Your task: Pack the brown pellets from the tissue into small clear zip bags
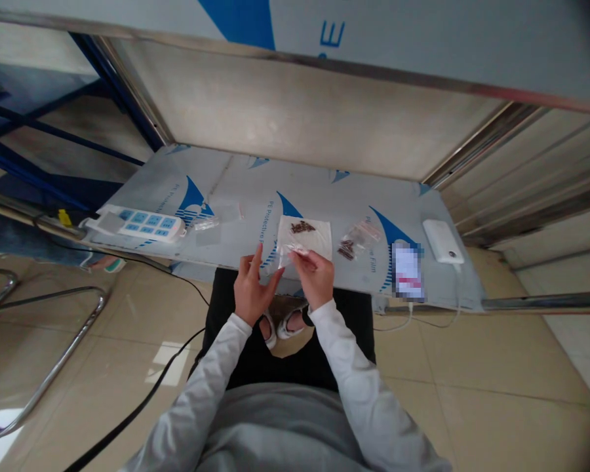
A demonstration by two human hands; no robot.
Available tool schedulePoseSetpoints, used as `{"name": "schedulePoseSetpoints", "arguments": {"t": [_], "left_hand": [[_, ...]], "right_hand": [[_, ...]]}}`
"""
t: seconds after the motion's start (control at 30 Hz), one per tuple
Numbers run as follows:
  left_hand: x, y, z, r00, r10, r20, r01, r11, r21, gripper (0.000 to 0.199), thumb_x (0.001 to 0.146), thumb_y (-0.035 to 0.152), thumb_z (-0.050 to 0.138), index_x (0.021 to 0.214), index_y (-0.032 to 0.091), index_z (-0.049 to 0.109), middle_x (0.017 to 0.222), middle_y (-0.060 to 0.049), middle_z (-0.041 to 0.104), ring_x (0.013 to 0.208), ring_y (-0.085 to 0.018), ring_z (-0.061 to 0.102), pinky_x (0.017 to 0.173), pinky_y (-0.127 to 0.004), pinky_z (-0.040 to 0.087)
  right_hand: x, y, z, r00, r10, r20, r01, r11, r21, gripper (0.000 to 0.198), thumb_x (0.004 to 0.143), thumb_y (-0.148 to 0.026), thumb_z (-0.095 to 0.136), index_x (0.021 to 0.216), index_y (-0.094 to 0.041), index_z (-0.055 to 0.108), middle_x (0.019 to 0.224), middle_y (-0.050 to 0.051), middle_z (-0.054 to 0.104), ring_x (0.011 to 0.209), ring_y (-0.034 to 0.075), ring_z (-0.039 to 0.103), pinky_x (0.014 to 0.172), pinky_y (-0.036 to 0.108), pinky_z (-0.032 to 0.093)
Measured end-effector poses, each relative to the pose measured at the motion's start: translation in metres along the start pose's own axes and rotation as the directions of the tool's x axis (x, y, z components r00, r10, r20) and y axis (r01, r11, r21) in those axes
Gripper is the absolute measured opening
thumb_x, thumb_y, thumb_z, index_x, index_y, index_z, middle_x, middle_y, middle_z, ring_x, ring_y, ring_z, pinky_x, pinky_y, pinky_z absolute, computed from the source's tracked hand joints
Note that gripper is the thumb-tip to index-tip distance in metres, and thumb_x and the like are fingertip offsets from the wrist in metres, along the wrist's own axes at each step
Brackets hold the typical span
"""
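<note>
A white sheet [322, 239] lies near the front edge of the film-covered table, with a small pile of dark brown pieces [302, 227] on it. Over the sheet's lower edge, my right hand [316, 275] is closed in a pinch on what looks like a small clear plastic bag [286, 257]. My left hand [254, 288] is left of that bag, thumb and index finger apart, the thumb tip close to the bag. To the right of the sheet rests another clear bag [358, 237], with more brown pieces [346, 249] at its lower left.
A power strip [150, 223] and thin clear bags [209, 226] occupy the left of the table [305, 180]. On the right are a blurred-out phone [408, 270] and a white box-shaped device [440, 240], both with cables. A shelf [403, 39] overhangs the back.
</note>
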State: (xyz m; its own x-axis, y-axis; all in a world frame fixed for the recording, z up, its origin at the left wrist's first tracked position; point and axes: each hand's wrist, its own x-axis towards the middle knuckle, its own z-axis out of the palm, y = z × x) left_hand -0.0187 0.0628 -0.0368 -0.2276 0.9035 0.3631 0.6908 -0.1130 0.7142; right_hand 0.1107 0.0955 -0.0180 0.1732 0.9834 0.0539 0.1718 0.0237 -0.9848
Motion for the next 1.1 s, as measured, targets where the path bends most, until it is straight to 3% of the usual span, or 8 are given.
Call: {"name": "schedulePoseSetpoints", "arguments": {"t": [0.2,0.4,0.53,0.67,0.77,0.87,0.93,1.1], "left_hand": [[0.008,0.040,-0.017,0.981,-0.138,0.135,0.181,0.900,-0.397,0.015,0.084,0.030,0.053,0.091,0.018,0.058,0.084,-0.003,0.060,0.075,-0.014,0.056,0.068,-0.024,0.044],[0.014,0.061,-0.028,0.983,-0.164,-0.086,0.143,0.968,-0.204,0.023,0.085,0.040,0.055,0.087,0.018,0.058,0.090,-0.005,0.058,0.082,-0.016,0.054,0.080,-0.029,0.042],[0.011,0.061,-0.026,0.961,-0.161,0.223,0.239,0.890,-0.388,0.024,0.081,0.042,0.060,0.078,0.018,0.060,0.067,0.000,0.060,0.061,-0.012,0.054,0.060,-0.023,0.042],[0.008,0.054,-0.017,0.918,-0.201,0.341,0.366,0.759,-0.538,0.024,0.079,0.040,0.062,0.082,0.017,0.063,0.072,-0.002,0.066,0.062,-0.012,0.058,0.059,-0.022,0.046],[0.005,0.046,-0.013,0.898,-0.225,0.378,0.415,0.718,-0.559,0.022,0.080,0.038,0.061,0.081,0.016,0.064,0.073,-0.003,0.068,0.062,-0.013,0.061,0.060,-0.023,0.047],[0.002,0.042,-0.015,0.908,-0.178,0.380,0.364,0.784,-0.503,0.019,0.081,0.036,0.060,0.083,0.017,0.065,0.075,-0.003,0.069,0.068,-0.014,0.063,0.065,-0.023,0.048],[-0.001,0.043,-0.019,0.913,-0.128,0.387,0.305,0.845,-0.440,0.018,0.081,0.034,0.059,0.085,0.017,0.065,0.076,-0.003,0.070,0.069,-0.014,0.064,0.065,-0.023,0.048],[-0.004,0.051,-0.031,0.960,-0.117,0.254,0.152,0.981,-0.119,0.018,0.076,0.027,0.061,0.061,0.018,0.057,0.054,0.002,0.061,0.049,-0.010,0.054,0.054,-0.020,0.041]], "right_hand": [[-0.021,-0.005,-0.022,0.919,-0.393,-0.034,0.358,0.867,-0.347,0.016,0.086,-0.030,0.057,0.088,-0.025,0.073,0.085,0.006,0.073,0.083,0.021,0.066,0.079,0.035,0.051],[-0.027,-0.008,-0.033,0.860,-0.508,0.053,0.474,0.755,-0.452,0.019,0.086,-0.022,0.057,0.096,-0.028,0.072,0.091,0.004,0.073,0.092,0.022,0.063,0.086,0.040,0.046],[-0.031,-0.010,-0.039,0.839,-0.531,0.116,0.518,0.717,-0.467,0.024,0.085,-0.020,0.059,0.103,-0.030,0.071,0.097,0.002,0.073,0.099,0.023,0.061,0.089,0.042,0.043],[-0.034,-0.012,-0.041,0.864,-0.486,0.131,0.490,0.753,-0.440,0.023,0.084,-0.020,0.059,0.100,-0.030,0.071,0.096,0.003,0.073,0.098,0.024,0.061,0.090,0.043,0.043],[-0.037,-0.013,-0.044,0.905,-0.352,0.241,0.411,0.868,-0.279,0.031,0.080,-0.025,0.063,0.111,-0.027,0.066,0.104,0.005,0.071,0.098,0.024,0.062,0.089,0.041,0.047],[-0.039,-0.013,-0.043,0.936,-0.162,0.311,0.207,0.972,-0.115,0.043,0.080,-0.034,0.064,0.121,-0.022,0.059,0.104,0.006,0.071,0.093,0.022,0.066,0.085,0.036,0.051],[-0.038,-0.013,-0.041,0.954,-0.068,0.293,0.100,0.990,-0.095,0.034,0.083,-0.037,0.060,0.113,-0.021,0.064,0.099,0.005,0.072,0.088,0.021,0.067,0.080,0.033,0.052],[-0.031,-0.013,-0.038,0.976,-0.067,0.208,0.113,0.970,-0.217,0.024,0.087,-0.028,0.054,0.109,-0.022,0.061,0.085,0.002,0.073,0.072,0.018,0.069,0.071,0.030,0.053]]}}
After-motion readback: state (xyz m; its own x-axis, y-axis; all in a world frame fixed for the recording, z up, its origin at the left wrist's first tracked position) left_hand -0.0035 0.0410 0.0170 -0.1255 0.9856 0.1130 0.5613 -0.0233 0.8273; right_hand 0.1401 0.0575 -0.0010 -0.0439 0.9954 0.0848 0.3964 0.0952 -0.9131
